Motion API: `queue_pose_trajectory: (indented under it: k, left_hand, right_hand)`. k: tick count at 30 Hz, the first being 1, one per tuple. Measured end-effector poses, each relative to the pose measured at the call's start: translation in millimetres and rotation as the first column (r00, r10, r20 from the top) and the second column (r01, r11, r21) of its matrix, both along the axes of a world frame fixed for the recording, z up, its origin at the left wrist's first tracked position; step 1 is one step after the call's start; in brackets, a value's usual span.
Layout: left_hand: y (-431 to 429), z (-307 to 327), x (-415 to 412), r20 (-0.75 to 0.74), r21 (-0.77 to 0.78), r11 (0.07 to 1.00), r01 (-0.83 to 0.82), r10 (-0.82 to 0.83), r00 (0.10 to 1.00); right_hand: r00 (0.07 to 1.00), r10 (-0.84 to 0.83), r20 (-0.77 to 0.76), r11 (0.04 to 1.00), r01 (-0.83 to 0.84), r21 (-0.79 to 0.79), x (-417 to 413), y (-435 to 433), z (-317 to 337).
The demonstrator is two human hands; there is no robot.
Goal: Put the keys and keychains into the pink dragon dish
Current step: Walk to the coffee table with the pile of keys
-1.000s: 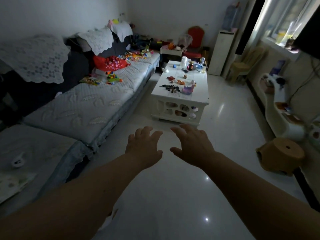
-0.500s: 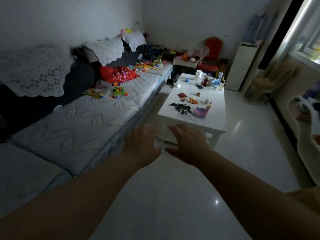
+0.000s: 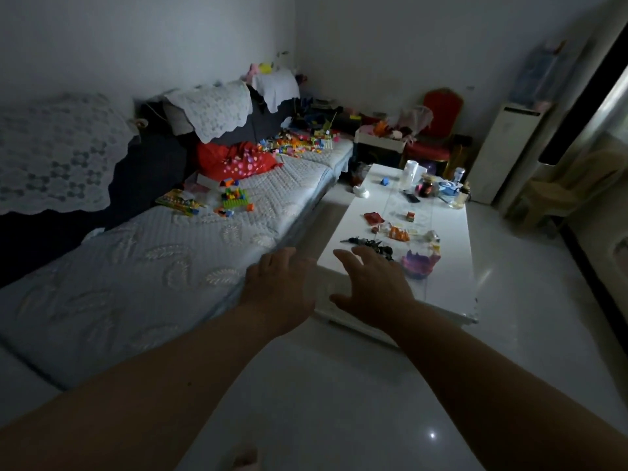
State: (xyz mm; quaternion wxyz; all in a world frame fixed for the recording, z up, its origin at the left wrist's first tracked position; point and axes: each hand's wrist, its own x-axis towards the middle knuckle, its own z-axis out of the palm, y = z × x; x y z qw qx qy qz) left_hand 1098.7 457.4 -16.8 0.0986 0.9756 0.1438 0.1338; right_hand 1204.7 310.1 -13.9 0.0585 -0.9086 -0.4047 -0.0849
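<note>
A pink dragon dish [image 3: 420, 263] stands near the front of the white coffee table [image 3: 452, 294]. Left of it lies a dark heap of keys [image 3: 372, 245], with an orange keychain [image 3: 398, 233] and a red one [image 3: 373, 217] just behind. My right hand [image 3: 373, 283] hovers palm down over the table's near left corner, fingers spread, just short of the keys. My left hand [image 3: 280, 287] is stretched out beside it, over the gap between sofa and table, also spread and holding nothing.
A long grey sofa [image 3: 163, 266] with toy bricks [image 3: 234, 198] runs along the left. Bottles, a cup and a remote crowd the table's far end [image 3: 431, 188]. A red chair [image 3: 438, 130] and a white cabinet [image 3: 506, 151] stand behind. Glossy floor [image 3: 339, 402] lies in front.
The view has come closer to the coffee table. Both hands now reach its near edge, where before they hung over open floor.
</note>
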Motion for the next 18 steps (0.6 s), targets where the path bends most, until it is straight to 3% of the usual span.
queue_pose_trajectory:
  k: [10, 18]
  left_hand:
    - [152, -2, 160, -0.059, 0.017, 0.995, 0.095, -0.094, 0.994]
    - [216, -15, 289, -0.140, 0.000, 0.987, 0.158, -0.156, 0.978]
  right_hand:
    - [0.994, -0.108, -0.017, 0.994, 0.108, -0.007, 150, 137, -18]
    - [0.985, -0.167, -0.039, 0.986, 0.166, -0.032, 271, 197, -36]
